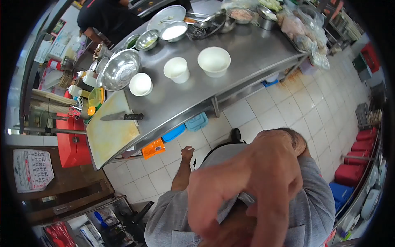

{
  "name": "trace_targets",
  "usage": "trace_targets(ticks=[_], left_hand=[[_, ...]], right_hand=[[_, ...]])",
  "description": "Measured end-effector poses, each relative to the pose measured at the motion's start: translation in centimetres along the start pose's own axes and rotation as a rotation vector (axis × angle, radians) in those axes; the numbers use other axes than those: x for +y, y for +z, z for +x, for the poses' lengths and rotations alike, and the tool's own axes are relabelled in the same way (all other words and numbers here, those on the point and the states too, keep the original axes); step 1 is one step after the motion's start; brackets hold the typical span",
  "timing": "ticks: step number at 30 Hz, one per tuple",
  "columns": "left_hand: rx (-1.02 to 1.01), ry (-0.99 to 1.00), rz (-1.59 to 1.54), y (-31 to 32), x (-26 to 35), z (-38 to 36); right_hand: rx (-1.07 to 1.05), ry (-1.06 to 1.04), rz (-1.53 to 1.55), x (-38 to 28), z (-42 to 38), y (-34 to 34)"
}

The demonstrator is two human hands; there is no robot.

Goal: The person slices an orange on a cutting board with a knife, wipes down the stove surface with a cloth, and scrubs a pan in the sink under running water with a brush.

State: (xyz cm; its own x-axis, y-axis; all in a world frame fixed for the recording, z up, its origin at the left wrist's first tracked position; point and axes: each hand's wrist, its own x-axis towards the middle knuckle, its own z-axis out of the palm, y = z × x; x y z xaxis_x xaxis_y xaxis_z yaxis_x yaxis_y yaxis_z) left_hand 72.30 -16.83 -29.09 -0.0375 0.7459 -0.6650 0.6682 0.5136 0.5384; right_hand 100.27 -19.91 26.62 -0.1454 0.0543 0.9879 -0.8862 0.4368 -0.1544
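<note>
My right hand [247, 177] is raised close to the camera, large and blurred, with its fingers apart and nothing visible in it. My left hand [187, 153] hangs low beside my body, near the edge of the steel table [181, 96]; its fingers look loosely parted and no object shows in them. On the table stand three white bowls: a small one [141, 85], a middle one [177, 70] and a wider one [214, 61]. A knife [122, 117] with a black handle lies across a stained cutting board [111, 131] at the table's left end.
A steel colander [120, 70] and metal bowls stand along the far side. Plastic bags [302, 31] crowd the right end. Another person [109, 18] is behind the table. A red cooler [73, 142] stands left, red containers [356, 158] right.
</note>
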Motion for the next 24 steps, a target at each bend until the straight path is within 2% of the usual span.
trace_targets(ticks=[2, 4, 6, 8, 11, 12, 13, 14, 15, 16, 17, 18, 19, 20, 22, 24], left_hand=[[0.146, 0.027, 0.229, 1.4, 0.8, 0.5], [0.06, 0.051, 0.083, 0.6, 1.8, 0.8], [0.08, 0.009, 0.051, 0.6, 4.3, 0.2], [0.104, -0.047, 0.011, 0.8, 4.8, -0.1], [0.194, 0.0, 0.056, 1.5, 4.8, 1.5], [0.161, 0.179, 0.088, 2.2, 2.5, 2.4], [0.138, 0.359, 0.12, 2.4, 1.8, 3.2], [0.254, 0.092, 0.108, 3.6, 4.5, 1.7], [0.29, 0.23, -0.019, 3.7, 4.6, 0.7], [0.2, -0.003, 0.057, 3.6, 5.4, 0.2], [0.194, 0.034, 0.05, 3.8, 5.1, -0.1], [0.22, 0.024, 0.09, 3.8, 5.7, -0.9], [0.204, 0.038, 0.115, 4.2, 4.5, -0.2], [0.201, 0.186, 0.213, 5.1, 0.7, 2.5], [0.188, 0.131, 0.192, 4.2, 1.0, 1.5], [0.137, -0.001, 0.02, 2.6, 1.5, -0.2]], right_hand=[[0.055, -0.039, -0.003, -0.3, -0.2, -1.0], [-0.001, -0.03, 0.006, -1.5, 0.4, -2.9], [-0.061, -0.01, 0.016, -2.7, 0.5, -4.0], [0.052, 0.012, 0.136, -3.4, 0.1, -3.8], [0.153, 0.051, 0.296, -4.8, 0.0, -5.0], [0.162, 0.061, 0.333, -5.4, -0.1, -6.2], [-0.014, 0.243, 0.218, -6.3, -0.6, -8.8], [0.01, 0.338, 0.132, -6.3, -1.6, -10.1], [0.027, 0.435, 0.05, -6.4, -2.5, -11.4], [0.244, 0.504, 0.057, -6.2, -4.0, -12.4], [0.469, 0.557, 0.074, -5.9, -5.5, -13.4], [0.6, 0.542, -0.056, -5.3, -7.2, -14.6], [0.718, 0.636, -0.147, -5.3, -9.7, -16.0], [0.842, 0.726, -0.241, -5.6, -12.5, -17.2], [1.061, 0.863, -0.5, -5.9, -17.3, -18.4], [1.168, 0.918, -0.752, -6.5, -23.4, -20.1]])
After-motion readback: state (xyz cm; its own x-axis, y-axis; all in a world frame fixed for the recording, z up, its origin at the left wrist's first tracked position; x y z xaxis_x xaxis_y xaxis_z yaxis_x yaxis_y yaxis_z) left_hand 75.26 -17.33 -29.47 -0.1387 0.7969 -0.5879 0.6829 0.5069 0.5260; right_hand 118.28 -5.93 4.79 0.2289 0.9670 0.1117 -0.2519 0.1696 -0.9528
